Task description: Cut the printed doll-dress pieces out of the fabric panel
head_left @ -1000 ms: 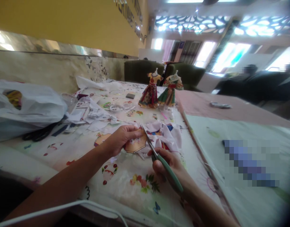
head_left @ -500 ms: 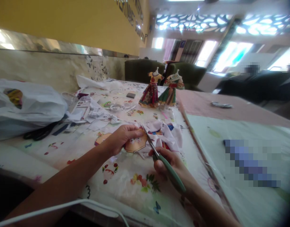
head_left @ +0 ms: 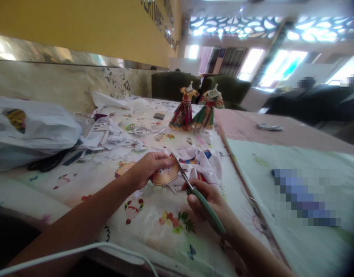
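Note:
Between the thumb and fingers of my left hand [head_left: 149, 169] is a peach-coloured printed fabric piece [head_left: 165, 176] with a dark outline. My right hand [head_left: 207, 200] is wrapped round green-handled scissors [head_left: 207, 211], whose blades lie along the right edge of that fabric. The blades look nearly closed. Crumpled white fabric [head_left: 214, 165] with colourful prints lies just beyond the scissors. Another peach printed piece [head_left: 125, 168] shows to the left, partly hidden behind my left hand.
Two small dress forms, one in a maroon skirt [head_left: 182, 115] and one in a green skirt [head_left: 205, 113], stand farther back. White scraps [head_left: 116, 134], black-handled scissors [head_left: 51, 161] and a white plastic bag [head_left: 35, 134] lie left. A white cable [head_left: 107, 245] crosses the near edge.
Both hands, the fabric and the scissors keep nearly the same places. The whole view has shifted very slightly.

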`<action>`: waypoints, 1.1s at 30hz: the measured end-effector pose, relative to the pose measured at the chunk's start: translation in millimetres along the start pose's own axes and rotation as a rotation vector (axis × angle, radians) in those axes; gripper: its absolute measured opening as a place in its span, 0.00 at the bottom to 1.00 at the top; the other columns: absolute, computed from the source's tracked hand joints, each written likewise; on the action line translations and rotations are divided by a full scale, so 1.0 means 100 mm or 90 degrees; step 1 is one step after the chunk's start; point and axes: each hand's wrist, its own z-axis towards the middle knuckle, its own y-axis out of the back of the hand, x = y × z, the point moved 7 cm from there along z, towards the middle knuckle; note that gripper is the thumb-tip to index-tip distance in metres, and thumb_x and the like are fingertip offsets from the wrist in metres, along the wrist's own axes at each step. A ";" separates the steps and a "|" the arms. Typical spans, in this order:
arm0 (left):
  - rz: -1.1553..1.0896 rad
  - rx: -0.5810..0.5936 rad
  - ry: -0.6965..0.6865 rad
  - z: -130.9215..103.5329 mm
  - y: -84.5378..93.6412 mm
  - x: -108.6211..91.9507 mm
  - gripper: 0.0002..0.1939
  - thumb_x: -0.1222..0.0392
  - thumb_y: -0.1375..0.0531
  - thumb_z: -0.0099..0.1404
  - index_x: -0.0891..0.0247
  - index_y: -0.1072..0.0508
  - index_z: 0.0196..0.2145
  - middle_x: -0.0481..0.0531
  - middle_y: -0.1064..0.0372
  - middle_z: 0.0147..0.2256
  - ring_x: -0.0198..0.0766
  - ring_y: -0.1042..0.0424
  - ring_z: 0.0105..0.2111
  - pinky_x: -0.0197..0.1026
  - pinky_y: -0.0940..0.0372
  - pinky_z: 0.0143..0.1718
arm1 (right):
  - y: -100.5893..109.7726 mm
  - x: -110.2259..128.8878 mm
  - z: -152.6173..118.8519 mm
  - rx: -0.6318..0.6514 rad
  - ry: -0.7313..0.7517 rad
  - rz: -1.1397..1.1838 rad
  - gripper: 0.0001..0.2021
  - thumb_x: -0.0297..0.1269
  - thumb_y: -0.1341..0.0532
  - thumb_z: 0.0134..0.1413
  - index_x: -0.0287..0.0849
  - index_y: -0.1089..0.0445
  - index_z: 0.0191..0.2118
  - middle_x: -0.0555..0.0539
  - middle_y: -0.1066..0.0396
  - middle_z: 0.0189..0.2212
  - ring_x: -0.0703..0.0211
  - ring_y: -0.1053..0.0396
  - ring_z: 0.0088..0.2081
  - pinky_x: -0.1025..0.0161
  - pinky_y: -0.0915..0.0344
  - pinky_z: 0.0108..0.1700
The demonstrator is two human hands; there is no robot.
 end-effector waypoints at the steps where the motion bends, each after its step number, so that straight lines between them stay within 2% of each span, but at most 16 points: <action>1: 0.018 -0.008 -0.015 0.00 0.02 -0.02 0.16 0.51 0.26 0.51 0.66 0.22 0.27 0.47 0.30 0.24 0.29 0.36 0.23 0.33 0.43 0.26 | 0.00 0.00 0.00 -0.001 -0.001 -0.002 0.29 0.64 0.29 0.45 0.43 0.32 0.40 0.61 0.43 0.16 0.70 0.49 0.14 0.70 0.53 0.17; 7: 0.091 -0.034 -0.060 -0.01 0.08 -0.09 0.11 0.54 0.29 0.54 0.65 0.22 0.27 0.45 0.32 0.21 0.28 0.40 0.20 0.33 0.48 0.22 | 0.01 0.06 0.02 -0.011 0.028 -0.024 0.30 0.65 0.28 0.42 0.42 0.30 0.38 0.58 0.42 0.19 0.68 0.46 0.19 0.69 0.51 0.20; 14: 0.019 -0.041 -0.041 0.00 0.05 -0.06 0.13 0.54 0.26 0.48 0.66 0.21 0.26 0.46 0.29 0.22 0.29 0.34 0.22 0.33 0.41 0.27 | 0.01 0.05 0.01 0.013 0.032 -0.026 0.31 0.66 0.30 0.45 0.43 0.30 0.42 0.57 0.40 0.22 0.66 0.45 0.20 0.67 0.50 0.22; 18: 0.002 -0.046 -0.028 0.00 0.05 -0.04 0.15 0.54 0.25 0.46 0.66 0.21 0.26 0.49 0.25 0.25 0.32 0.30 0.24 0.35 0.38 0.30 | 0.02 0.09 0.02 0.008 0.055 -0.079 0.31 0.66 0.30 0.45 0.42 0.28 0.40 0.56 0.41 0.23 0.65 0.45 0.22 0.66 0.50 0.23; 23: 0.017 -0.046 -0.026 0.00 0.06 -0.05 0.14 0.53 0.25 0.46 0.66 0.21 0.25 0.49 0.25 0.24 0.32 0.30 0.24 0.34 0.37 0.30 | 0.03 0.13 0.01 -0.008 0.074 -0.092 0.27 0.61 0.28 0.44 0.42 0.28 0.38 0.55 0.41 0.24 0.64 0.45 0.24 0.66 0.49 0.26; 26: 0.027 -0.044 -0.024 0.00 0.06 -0.04 0.15 0.53 0.25 0.46 0.66 0.21 0.25 0.49 0.26 0.24 0.32 0.32 0.24 0.35 0.38 0.29 | 0.04 0.08 0.01 -0.008 0.053 -0.084 0.26 0.58 0.27 0.44 0.42 0.28 0.40 0.56 0.41 0.24 0.64 0.46 0.24 0.66 0.50 0.25; 33: 0.028 -0.052 -0.017 0.00 0.06 -0.03 0.16 0.52 0.25 0.45 0.66 0.21 0.25 0.50 0.25 0.25 0.33 0.30 0.24 0.35 0.38 0.29 | 0.06 0.06 0.03 -0.025 0.064 -0.120 0.24 0.56 0.27 0.45 0.43 0.29 0.37 0.57 0.42 0.22 0.64 0.46 0.24 0.65 0.49 0.26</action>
